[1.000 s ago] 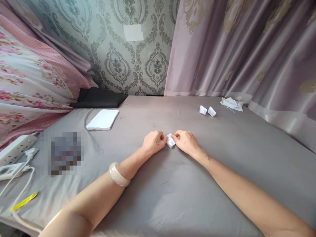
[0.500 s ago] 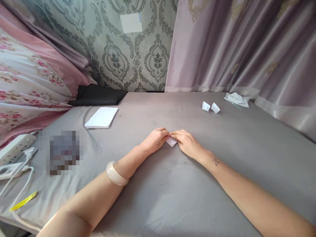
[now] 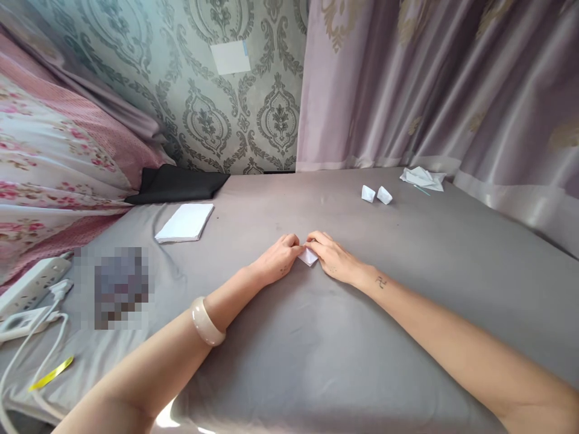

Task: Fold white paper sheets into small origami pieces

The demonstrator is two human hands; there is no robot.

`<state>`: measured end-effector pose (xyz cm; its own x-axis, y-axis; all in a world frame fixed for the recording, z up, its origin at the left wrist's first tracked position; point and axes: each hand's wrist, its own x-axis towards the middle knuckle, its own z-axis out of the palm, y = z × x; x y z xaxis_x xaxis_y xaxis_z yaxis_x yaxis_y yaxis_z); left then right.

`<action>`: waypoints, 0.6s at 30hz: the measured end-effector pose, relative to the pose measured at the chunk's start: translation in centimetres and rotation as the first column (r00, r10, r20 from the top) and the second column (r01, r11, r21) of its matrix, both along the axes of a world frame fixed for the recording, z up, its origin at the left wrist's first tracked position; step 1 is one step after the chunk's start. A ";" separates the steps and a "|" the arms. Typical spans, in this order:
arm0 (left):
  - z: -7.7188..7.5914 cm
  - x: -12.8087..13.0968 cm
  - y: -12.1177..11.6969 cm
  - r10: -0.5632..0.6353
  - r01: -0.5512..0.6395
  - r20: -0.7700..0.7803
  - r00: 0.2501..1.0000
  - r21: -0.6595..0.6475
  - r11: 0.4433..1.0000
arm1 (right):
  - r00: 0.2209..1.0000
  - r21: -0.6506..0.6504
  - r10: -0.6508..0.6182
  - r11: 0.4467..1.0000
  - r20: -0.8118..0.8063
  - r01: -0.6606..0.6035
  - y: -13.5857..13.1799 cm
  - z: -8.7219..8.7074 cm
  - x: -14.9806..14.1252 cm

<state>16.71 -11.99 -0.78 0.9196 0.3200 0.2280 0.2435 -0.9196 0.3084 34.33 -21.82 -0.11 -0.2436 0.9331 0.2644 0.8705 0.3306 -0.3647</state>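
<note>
A small folded piece of white paper (image 3: 309,257) lies on the grey sheet between my two hands, one corner pointing toward me. My left hand (image 3: 281,256) grips its left side, fingers curled and thumb at the paper's upper edge. From the other side my right hand (image 3: 332,256) pinches the upper right edge, its fingers bent over the paper. My fingers cover the far part of the paper. Beyond my right hand stand two small folded white paper shapes (image 3: 368,193), close beside each other.
A stack of white paper (image 3: 185,222) lies at left, before a folded black cloth (image 3: 178,183). Crumpled white paper (image 3: 423,178) rests at back right. Near left are a power strip (image 3: 34,286) with cables, a yellow strip (image 3: 52,373) and a blurred-out object (image 3: 121,288).
The view has shifted slightly. My right fingers have gone from lying fairly straight over the paper to a more bent pinch. Both hands stay at the paper.
</note>
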 end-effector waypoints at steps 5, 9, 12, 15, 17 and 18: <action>0.6 -0.5 -0.6 0.009 -0.009 0.013 1.000 0.006 1.000 | 1.000 0.030 -0.019 0.999 -0.021 0.019 -0.5 -0.5 0.1; 1.1 -0.8 -1.1 0.071 -0.071 -0.010 0.997 0.000 0.997 | 0.999 0.003 0.014 1.000 -0.039 -0.013 -1.1 0.1 0.4; 1.4 -1.2 -1.4 0.060 -0.059 -0.059 0.996 0.021 0.998 | 0.995 0.033 0.000 0.999 -0.098 0.003 -1.7 0.4 0.5; 1.6 -1.5 -1.8 0.058 -0.056 -0.061 0.996 0.032 0.998 | 0.998 0.023 0.017 1.000 -0.058 -0.016 -2.2 0.4 0.5; 1.8 -1.6 -2.0 0.083 -0.082 -0.046 0.995 0.032 0.996 | 1.000 -0.001 0.022 1.000 0.008 -0.022 -2.3 0.4 0.4; 1.8 -1.5 -2.1 0.102 -0.101 -0.039 0.994 0.025 0.995 | 0.999 -0.013 0.020 1.000 0.034 -0.019 -2.3 0.5 0.4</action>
